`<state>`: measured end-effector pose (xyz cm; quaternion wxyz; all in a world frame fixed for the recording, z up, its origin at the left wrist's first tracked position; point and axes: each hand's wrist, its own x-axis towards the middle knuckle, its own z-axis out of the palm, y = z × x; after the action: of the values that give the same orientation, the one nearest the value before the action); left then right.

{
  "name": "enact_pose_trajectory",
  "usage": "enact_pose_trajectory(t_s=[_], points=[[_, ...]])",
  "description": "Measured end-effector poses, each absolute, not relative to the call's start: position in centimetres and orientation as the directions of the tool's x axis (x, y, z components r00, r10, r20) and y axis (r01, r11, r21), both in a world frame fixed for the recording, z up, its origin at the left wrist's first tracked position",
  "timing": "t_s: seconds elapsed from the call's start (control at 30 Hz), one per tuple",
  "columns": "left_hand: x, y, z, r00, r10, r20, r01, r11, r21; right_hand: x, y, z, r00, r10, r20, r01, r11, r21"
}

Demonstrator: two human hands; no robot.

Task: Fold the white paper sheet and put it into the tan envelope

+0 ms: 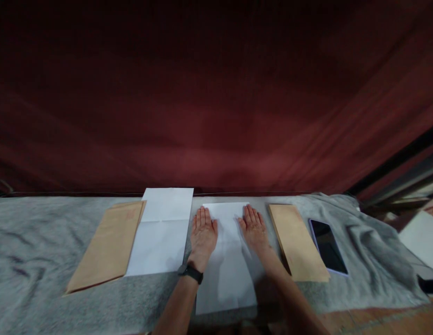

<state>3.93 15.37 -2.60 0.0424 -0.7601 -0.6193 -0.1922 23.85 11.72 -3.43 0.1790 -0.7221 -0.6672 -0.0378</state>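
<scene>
A white sheet of paper (227, 265) lies lengthwise in front of me, with a faint crease across it. My left hand (203, 232) rests flat on its left edge, fingers stretched forward and palm down. On the opposite edge, my right hand (254, 229) lies flat too, fingers extended. Neither hand grips anything. To the left is another white sheet (160, 246) with a fold line across it. It partly adjoins a brown envelope (106, 244). Right of my right hand sits a stack of brown envelopes (298, 244).
A phone (328, 245) with a purple edge lies right of the brown stack. Grey cloth (373, 260) covers the surface, wrinkled at both sides. A dark red curtain-like sheet (216, 116) hangs behind the far edge. Brown floor tiles (383, 321) show at lower right.
</scene>
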Motion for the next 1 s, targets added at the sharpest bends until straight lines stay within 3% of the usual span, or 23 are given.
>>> enact_pose_trajectory(t_s=[0.33, 0.67, 1.0], points=[[4.2, 13.2, -1.4, 0.15, 0.924, 0.351, 0.941, -0.242, 0.237, 24.2, 9.4, -3.5, 0.162, 0.905, 0.394, 0.964, -0.061, -0.258], [5.8, 5.5, -3.6, 0.481, 0.803, 0.353, 0.827, -0.549, 0.12, 19.2, 3.1, -1.5, -0.105, 0.95, 0.295, 0.928, 0.201, -0.315], [3.7, 3.6, -2.6, 0.51, 0.785, 0.352, 0.829, -0.557, 0.042, 20.8, 0.2, -2.3, -0.154, 0.941, 0.3, 0.962, 0.213, -0.174]])
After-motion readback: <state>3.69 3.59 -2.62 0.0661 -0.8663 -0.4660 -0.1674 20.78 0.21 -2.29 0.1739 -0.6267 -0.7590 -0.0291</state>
